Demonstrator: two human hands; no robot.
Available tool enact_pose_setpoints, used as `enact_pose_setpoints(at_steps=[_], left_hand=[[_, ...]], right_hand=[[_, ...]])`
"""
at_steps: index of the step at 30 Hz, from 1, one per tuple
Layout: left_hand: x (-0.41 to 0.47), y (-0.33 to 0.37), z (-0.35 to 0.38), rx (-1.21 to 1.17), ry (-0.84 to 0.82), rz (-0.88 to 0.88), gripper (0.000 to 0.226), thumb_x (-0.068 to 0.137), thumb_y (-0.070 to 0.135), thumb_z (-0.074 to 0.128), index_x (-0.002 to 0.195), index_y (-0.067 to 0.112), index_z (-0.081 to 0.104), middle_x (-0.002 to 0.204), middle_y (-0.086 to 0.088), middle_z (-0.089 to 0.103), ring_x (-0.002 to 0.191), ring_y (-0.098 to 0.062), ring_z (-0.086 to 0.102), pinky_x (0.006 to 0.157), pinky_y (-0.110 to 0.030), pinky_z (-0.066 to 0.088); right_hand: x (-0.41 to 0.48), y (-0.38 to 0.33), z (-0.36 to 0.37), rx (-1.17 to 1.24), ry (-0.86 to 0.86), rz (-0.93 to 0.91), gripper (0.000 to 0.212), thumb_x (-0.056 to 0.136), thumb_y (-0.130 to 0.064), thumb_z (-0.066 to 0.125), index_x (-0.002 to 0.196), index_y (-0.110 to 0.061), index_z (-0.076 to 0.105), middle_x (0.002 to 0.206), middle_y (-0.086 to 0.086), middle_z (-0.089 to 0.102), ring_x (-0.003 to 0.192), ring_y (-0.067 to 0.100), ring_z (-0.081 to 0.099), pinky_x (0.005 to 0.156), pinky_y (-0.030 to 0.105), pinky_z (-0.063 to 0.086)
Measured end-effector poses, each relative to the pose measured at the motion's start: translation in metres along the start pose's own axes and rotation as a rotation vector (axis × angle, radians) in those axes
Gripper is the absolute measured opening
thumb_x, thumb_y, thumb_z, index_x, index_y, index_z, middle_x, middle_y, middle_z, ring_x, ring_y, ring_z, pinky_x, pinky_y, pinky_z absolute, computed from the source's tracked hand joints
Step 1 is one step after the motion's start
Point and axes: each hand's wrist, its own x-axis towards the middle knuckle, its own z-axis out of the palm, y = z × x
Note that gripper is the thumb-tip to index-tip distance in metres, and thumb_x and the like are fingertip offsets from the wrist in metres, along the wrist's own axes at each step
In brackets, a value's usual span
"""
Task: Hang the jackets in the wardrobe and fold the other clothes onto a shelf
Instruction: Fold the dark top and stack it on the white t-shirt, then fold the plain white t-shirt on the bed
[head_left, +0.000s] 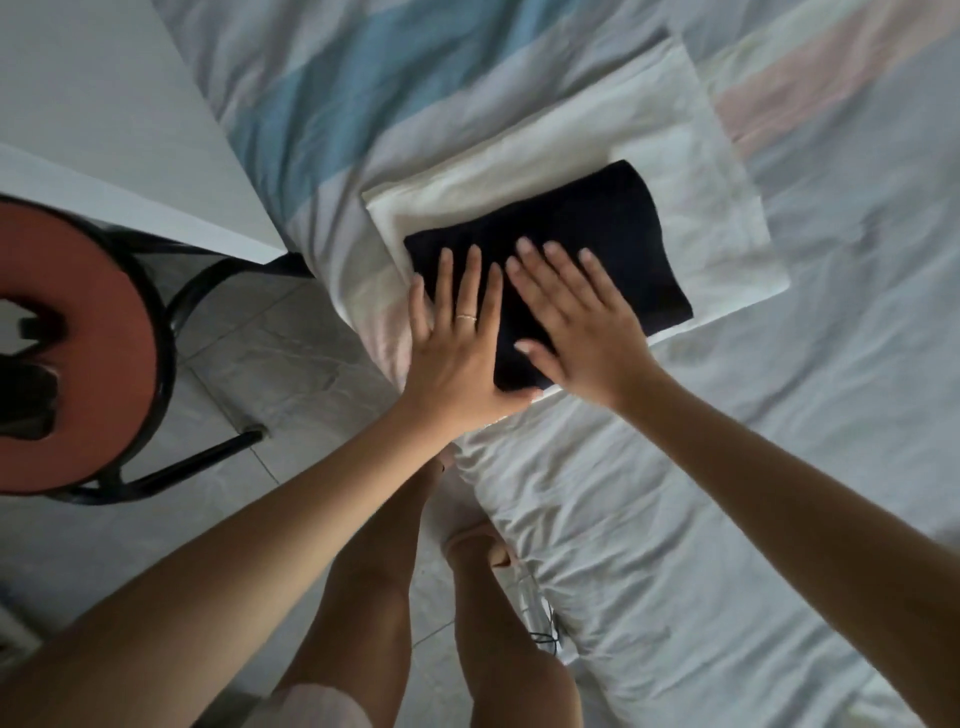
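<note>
A folded black garment (618, 234) lies on top of a folded white garment (561, 140) near the bed's corner. My left hand (457, 338) lies flat with straight fingers on the black garment's near left part, its thumb at the lower edge. My right hand (576, 317) presses flat on the same garment beside it, fingers spread and pointing away from me. Neither hand grips the cloth. A ring sits on one finger of my left hand.
The bed (779, 467) has a pale sheet with blue and pink stripes. A round red stool (83, 332) with black legs stands on the tiled floor at left, with a dark object on its seat. A white surface (104, 104) fills the upper left. My legs stand by the bed's edge.
</note>
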Motion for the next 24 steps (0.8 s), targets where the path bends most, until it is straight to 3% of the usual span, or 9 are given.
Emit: enact_pose_setpoints(at_steps=[2, 5, 8, 12, 14, 16, 18, 21, 24], left_hand=[[-0.009, 0.0, 0.014, 0.055, -0.04, 0.045, 0.122, 0.059, 0.077, 0.057, 0.15, 0.007, 0.015, 0.157, -0.019, 0.007, 0.144, -0.042, 0.001, 0.111, -0.063, 0.007], [-0.012, -0.006, 0.026, 0.119, -0.102, 0.063, 0.132, 0.05, 0.078, 0.062, 0.151, 0.014, 0.008, 0.157, -0.016, 0.004, 0.142, -0.042, -0.002, 0.107, -0.068, 0.009], [-0.008, 0.0, 0.022, 0.172, -0.163, -0.011, 0.137, 0.051, 0.077, 0.066, 0.15, 0.015, -0.006, 0.157, -0.016, -0.005, 0.142, -0.044, -0.007, 0.108, -0.066, 0.001], [-0.035, 0.057, 0.014, 0.125, -0.112, -0.165, 0.121, 0.064, 0.049, 0.075, 0.151, 0.009, 0.001, 0.157, -0.02, -0.003, 0.143, -0.043, -0.004, 0.113, -0.058, -0.003], [-0.059, 0.093, 0.023, 0.014, -0.129, -0.06, 0.118, 0.067, 0.04, 0.075, 0.151, 0.012, -0.001, 0.157, -0.016, -0.011, 0.143, -0.039, -0.014, 0.114, -0.056, -0.008], [-0.079, 0.137, 0.034, -0.067, -0.31, 0.068, 0.123, 0.07, 0.053, 0.07, 0.149, 0.019, -0.017, 0.152, -0.01, -0.031, 0.138, -0.035, -0.03, 0.11, -0.058, -0.017], [-0.092, 0.186, 0.055, -0.064, -0.536, 0.169, 0.133, 0.065, 0.067, 0.068, 0.145, 0.022, -0.027, 0.145, -0.008, -0.043, 0.135, -0.036, -0.036, 0.106, -0.064, -0.019], [-0.105, 0.251, 0.08, 0.059, -0.695, 0.363, 0.149, 0.049, 0.071, 0.075, 0.144, 0.021, -0.029, 0.145, -0.013, -0.043, 0.133, -0.038, -0.038, 0.099, -0.07, -0.018], [-0.102, 0.297, 0.096, 0.205, -0.825, 0.543, 0.156, 0.044, 0.068, 0.079, 0.138, 0.023, -0.038, 0.14, -0.014, -0.049, 0.129, -0.037, -0.044, 0.093, -0.071, -0.021]], right_hand=[[-0.015, -0.002, 0.014, -0.023, -0.051, -0.067, 0.059, 0.098, -0.054, 0.025, 0.149, -0.024, 0.028, 0.155, 0.005, 0.028, 0.143, 0.028, 0.023, 0.116, 0.05, 0.018], [-0.044, 0.025, 0.03, -0.067, -0.048, 0.19, 0.058, 0.097, -0.057, 0.026, 0.149, -0.031, 0.025, 0.155, 0.004, 0.027, 0.142, 0.033, 0.024, 0.113, 0.056, 0.019], [-0.074, 0.049, 0.033, -0.028, -0.07, 0.445, 0.057, 0.1, -0.051, 0.026, 0.151, -0.026, 0.021, 0.157, 0.012, 0.022, 0.143, 0.036, 0.021, 0.116, 0.052, 0.014], [-0.142, 0.042, 0.023, 0.123, -0.087, 0.715, 0.063, 0.097, -0.048, 0.03, 0.152, -0.02, 0.014, 0.157, 0.015, 0.018, 0.143, 0.037, 0.017, 0.114, 0.056, 0.006], [-0.184, 0.029, 0.015, 0.18, -0.113, 0.789, 0.064, 0.096, -0.045, 0.033, 0.151, -0.018, 0.015, 0.157, 0.016, 0.017, 0.143, 0.039, 0.016, 0.113, 0.059, 0.007], [-0.236, 0.02, 0.007, 0.217, -0.129, 0.955, 0.068, 0.091, -0.043, 0.038, 0.151, -0.017, 0.017, 0.157, 0.018, 0.014, 0.143, 0.041, 0.013, 0.112, 0.061, 0.006], [-0.302, 0.022, -0.004, 0.24, -0.142, 1.221, 0.074, 0.088, -0.043, 0.044, 0.151, -0.017, 0.015, 0.158, 0.019, 0.008, 0.144, 0.042, 0.008, 0.111, 0.062, 0.003], [-0.404, 0.021, -0.014, 0.209, -0.218, 1.659, 0.086, 0.088, -0.044, 0.056, 0.153, -0.021, 0.004, 0.159, 0.017, -0.005, 0.145, 0.04, -0.002, 0.11, 0.063, 0.001], [-0.468, 0.028, -0.018, 0.344, -0.193, 2.044, 0.085, 0.088, -0.046, 0.056, 0.152, -0.023, 0.006, 0.158, 0.018, -0.001, 0.144, 0.04, 0.008, 0.113, 0.056, 0.01]])
